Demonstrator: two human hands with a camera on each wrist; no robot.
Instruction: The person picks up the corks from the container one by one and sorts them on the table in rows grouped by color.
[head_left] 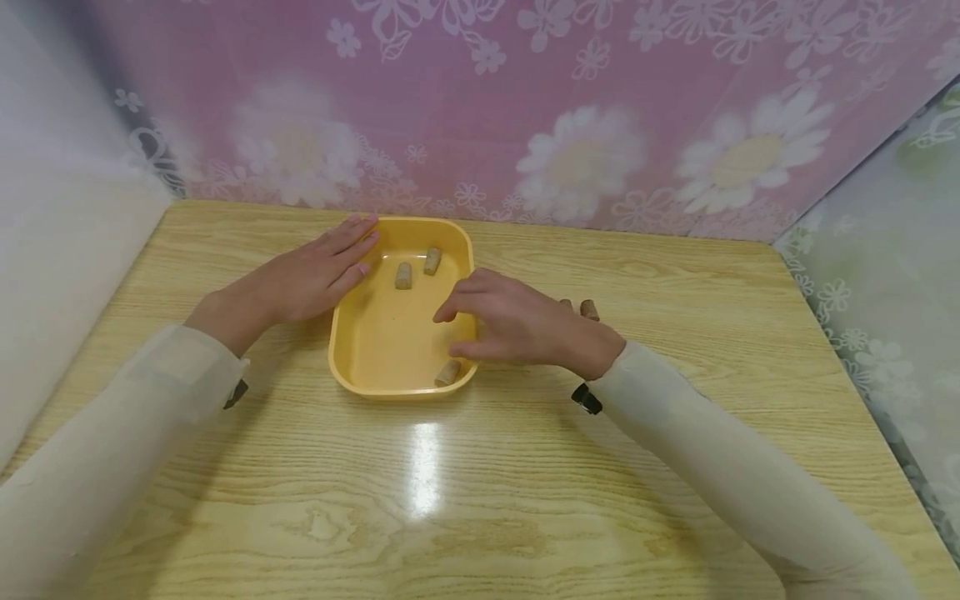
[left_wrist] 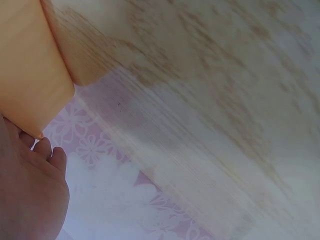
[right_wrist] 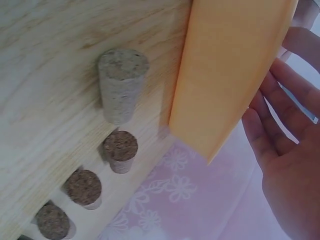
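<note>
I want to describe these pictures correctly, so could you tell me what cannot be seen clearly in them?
Head view: some corks outside the tray, partly or fully hidden by the right hand and its wrist.
Right wrist view: the inside of the tray, hidden by its outer wall.
Left wrist view: part of the left hand, cut off by the left edge.

smooth plastic tray (head_left: 386, 342), rough matt cork stoppers (right_wrist: 122, 90), glossy wood-grain tabletop (head_left: 360, 492), matt cloth-like floral backdrop (head_left: 450, 108), matt fabric sleeves (head_left: 712, 450)
</note>
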